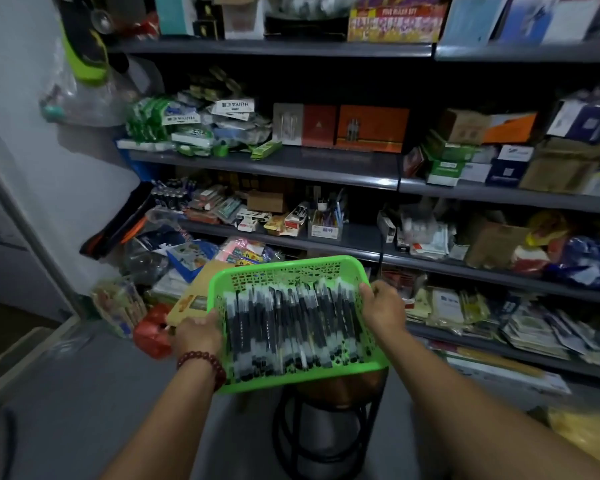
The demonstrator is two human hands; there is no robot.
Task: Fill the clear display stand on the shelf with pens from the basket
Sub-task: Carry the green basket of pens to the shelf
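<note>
A bright green plastic basket (284, 268) full of black-and-clear pens (291, 327) is held in front of me, over a round stool. My left hand (198, 332) grips its left rim; a red bead bracelet is on that wrist. My right hand (383, 306) grips the right rim. The clear display stand (324, 225) sits on the third shelf, straight beyond the basket, with a few pens standing in it.
Grey shelves (291, 161) run across the view, crowded with boxes and stationery packets. A black-framed stool (326, 420) stands under the basket. A red bag (151, 336) and bundles lie on the floor at left. A yellow bag (586, 434) lies at lower right.
</note>
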